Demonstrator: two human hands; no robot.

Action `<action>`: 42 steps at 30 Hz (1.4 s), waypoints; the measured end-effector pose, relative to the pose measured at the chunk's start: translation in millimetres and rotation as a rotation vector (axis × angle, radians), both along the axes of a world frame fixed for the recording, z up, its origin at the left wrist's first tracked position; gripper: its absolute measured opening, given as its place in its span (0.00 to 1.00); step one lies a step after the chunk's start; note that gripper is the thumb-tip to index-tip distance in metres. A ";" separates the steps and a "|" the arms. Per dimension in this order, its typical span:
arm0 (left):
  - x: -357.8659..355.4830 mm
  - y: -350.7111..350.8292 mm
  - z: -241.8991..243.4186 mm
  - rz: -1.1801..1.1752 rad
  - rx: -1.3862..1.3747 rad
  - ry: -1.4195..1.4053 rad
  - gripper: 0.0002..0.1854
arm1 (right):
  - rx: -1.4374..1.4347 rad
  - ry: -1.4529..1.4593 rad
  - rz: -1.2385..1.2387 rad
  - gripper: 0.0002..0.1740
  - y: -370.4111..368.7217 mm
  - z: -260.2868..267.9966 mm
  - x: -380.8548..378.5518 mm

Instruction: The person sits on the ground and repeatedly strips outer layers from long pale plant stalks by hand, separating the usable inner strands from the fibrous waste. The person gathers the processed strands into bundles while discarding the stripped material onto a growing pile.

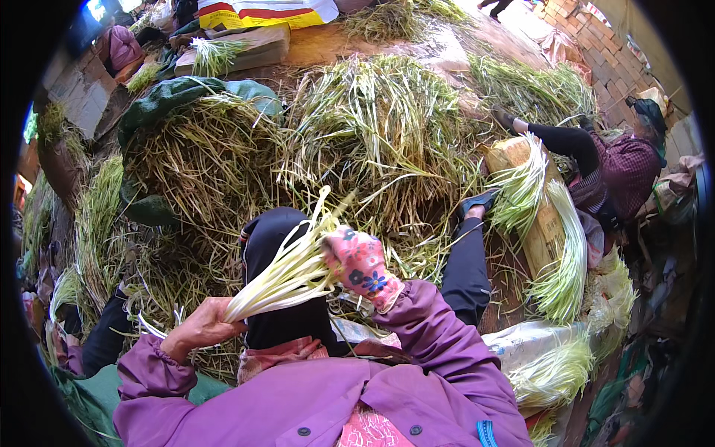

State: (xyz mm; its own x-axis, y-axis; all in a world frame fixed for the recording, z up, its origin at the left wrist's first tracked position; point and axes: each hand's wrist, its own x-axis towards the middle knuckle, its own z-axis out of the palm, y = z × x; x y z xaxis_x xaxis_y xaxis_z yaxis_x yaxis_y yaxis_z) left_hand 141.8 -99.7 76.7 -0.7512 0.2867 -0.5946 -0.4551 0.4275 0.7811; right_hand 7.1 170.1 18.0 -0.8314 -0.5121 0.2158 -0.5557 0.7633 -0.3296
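My bare left hand grips one end of a bundle of long pale stalks, which look like blanched chives. The bundle slants up and to the right across my raised knee. At its other end, my right hand, in a pink floral glove, is curled against the stalks, its fingertips mostly hidden. Some thin tips stick out beyond the glove and are slightly blurred. In front of my legs lies a large heap of loose green and straw-coloured stalks.
A long cardboard box with bundles across it stands to the right, beside a seated person. A white sack bears more stalks. Dark green cloth edges a browner heap. Another person's leg is at left.
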 end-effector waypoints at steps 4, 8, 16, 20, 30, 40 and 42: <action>9.0 -10.2 13.6 0.037 0.038 -0.005 0.15 | -0.345 -0.210 -0.429 0.11 88.5 -65.4 -31.3; 22.5 -43.3 14.2 0.088 0.013 -0.118 0.13 | -0.050 -0.287 -0.510 0.14 192.9 -82.5 -24.5; 28.8 -66.7 18.3 0.081 -0.218 -0.247 0.11 | -0.143 -0.153 -0.336 0.27 152.1 -17.7 -10.8; 38.0 -68.5 20.7 0.075 -0.226 -0.204 0.09 | -0.180 -0.072 -0.063 0.41 96.6 25.6 10.4; 13.0 19.4 95.6 -0.255 -0.973 0.688 0.10 | -0.475 0.384 0.393 0.30 -82.3 50.9 62.3; 12.9 10.3 106.0 -0.120 -0.815 0.675 0.09 | -0.241 0.361 0.155 0.20 23.8 -11.5 17.8; 13.2 1.5 103.3 -0.082 -0.743 0.601 0.08 | -0.185 0.317 0.101 0.23 54.0 -30.4 8.9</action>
State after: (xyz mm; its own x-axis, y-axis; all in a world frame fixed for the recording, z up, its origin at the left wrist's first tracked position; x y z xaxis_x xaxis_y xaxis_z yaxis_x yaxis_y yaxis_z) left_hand 155.0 -98.2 180.1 -0.9842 0.0568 -0.1678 -0.0136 0.9203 0.3910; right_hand 16.0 224.1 -12.4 -0.6561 -0.5162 0.5506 -0.7213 0.6436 -0.2561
